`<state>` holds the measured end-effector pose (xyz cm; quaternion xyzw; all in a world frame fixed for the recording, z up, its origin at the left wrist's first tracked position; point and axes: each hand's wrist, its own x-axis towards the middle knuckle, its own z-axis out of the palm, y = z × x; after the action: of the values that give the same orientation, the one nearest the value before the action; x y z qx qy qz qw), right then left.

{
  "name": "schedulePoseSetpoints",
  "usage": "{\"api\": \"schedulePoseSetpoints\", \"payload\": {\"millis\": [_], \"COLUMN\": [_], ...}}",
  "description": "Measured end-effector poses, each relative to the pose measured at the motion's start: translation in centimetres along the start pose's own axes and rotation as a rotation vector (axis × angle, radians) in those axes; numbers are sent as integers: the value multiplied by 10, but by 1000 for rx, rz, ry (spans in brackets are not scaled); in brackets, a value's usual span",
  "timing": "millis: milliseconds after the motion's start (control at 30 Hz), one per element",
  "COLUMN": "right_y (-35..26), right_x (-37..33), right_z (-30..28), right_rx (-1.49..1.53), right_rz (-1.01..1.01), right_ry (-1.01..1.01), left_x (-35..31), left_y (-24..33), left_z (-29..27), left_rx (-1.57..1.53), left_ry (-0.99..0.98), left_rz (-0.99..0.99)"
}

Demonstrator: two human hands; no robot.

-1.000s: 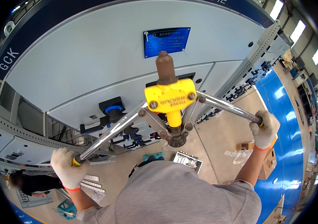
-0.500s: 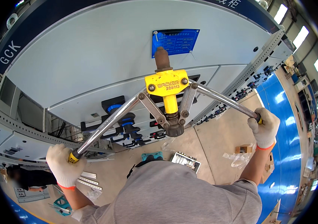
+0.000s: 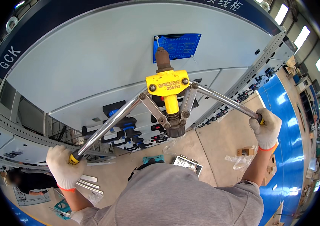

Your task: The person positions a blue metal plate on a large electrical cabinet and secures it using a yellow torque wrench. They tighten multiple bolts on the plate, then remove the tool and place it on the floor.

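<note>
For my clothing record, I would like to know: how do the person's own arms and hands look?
The left hand and right hand wear off-white fabric gloves with narrow orange cuff edges. The torso wears a short-sleeved, plain grey fabric shirt; both forearms are bare.

This is an industrial workshop: tall grey metal cabinets (image 3: 103, 49) fill one side, with black and blue handles (image 3: 129, 126) on their fronts, loose wires (image 3: 62, 132) showing at an open side and a metal rail full of holes (image 3: 28, 134). The pale floor (image 3: 209, 150) carries cardboard boxes (image 3: 270, 171) toward its right edge, where a shiny blue strip (image 3: 289, 145) begins, and slotted metal strips (image 3: 88, 185) toward its left edge, near a person in dark clothes (image 3: 35, 182). Other signs are a heavy yellow tool (image 3: 167, 83) with two long handles and bright panes (image 3: 302, 39) along the hall's side.
</note>
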<state>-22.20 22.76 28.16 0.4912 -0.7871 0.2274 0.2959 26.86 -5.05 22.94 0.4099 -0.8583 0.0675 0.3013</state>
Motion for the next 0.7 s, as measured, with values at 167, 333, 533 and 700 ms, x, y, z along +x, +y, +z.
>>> {"api": "schedulePoseSetpoints", "payload": {"millis": [167, 333, 533, 700], "right_y": [-1, -5, -11, -10], "right_x": [2, 4, 6, 7], "right_z": [-1, -4, -13, -30], "right_rx": [-3, -12, -19, 22], "right_rz": [11, 27, 46, 134], "right_ry": [-5, -16, -29, -72], "left_x": [2, 3, 6, 15], "left_y": [-2, -2, 0, 3], "left_z": [2, -1, -8, -31], "left_rx": [9, 3, -3, 37], "left_ry": [28, 8, 6, 31], "left_rz": [0, -9, -1, 64]}}
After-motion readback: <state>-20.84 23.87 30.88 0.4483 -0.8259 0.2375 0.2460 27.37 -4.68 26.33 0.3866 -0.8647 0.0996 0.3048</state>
